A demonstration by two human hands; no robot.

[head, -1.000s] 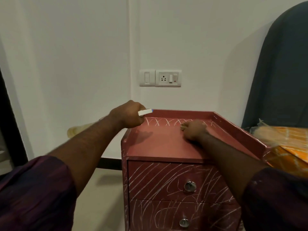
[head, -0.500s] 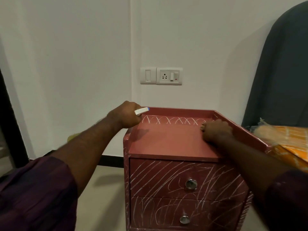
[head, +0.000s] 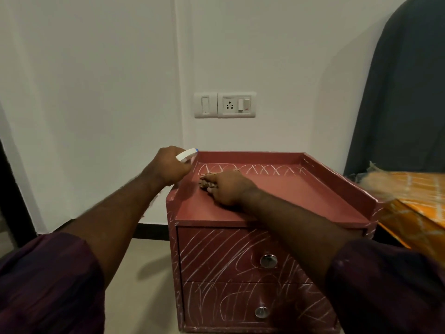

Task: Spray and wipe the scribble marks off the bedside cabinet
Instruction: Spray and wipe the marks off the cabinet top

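Note:
The red bedside cabinet (head: 301, 198) has a raised rim and two drawers with round metal knobs. White scribble marks (head: 265, 169) run along the back of its top, and more cover the drawer fronts (head: 216, 254). My left hand (head: 168, 166) grips a spray bottle; only its white nozzle (head: 186, 155) shows, above the cabinet's back left corner. My right hand (head: 228, 186) presses down on the left part of the top, fingers curled over a small brownish cloth (head: 204, 182) that peeks out at the fingertips.
A white switch and socket plate (head: 225, 105) is on the wall behind the cabinet. An orange patterned bed cover (head: 414, 201) lies close on the right, under a dark grey headboard (head: 404, 92). Beige floor (head: 149, 273) lies left of the cabinet, with a dark door frame (head: 12, 189) beyond.
My right hand slid with the cloth from the right side of the cabinet top to its left side. My left hand with the spray bottle stayed at the back left corner.

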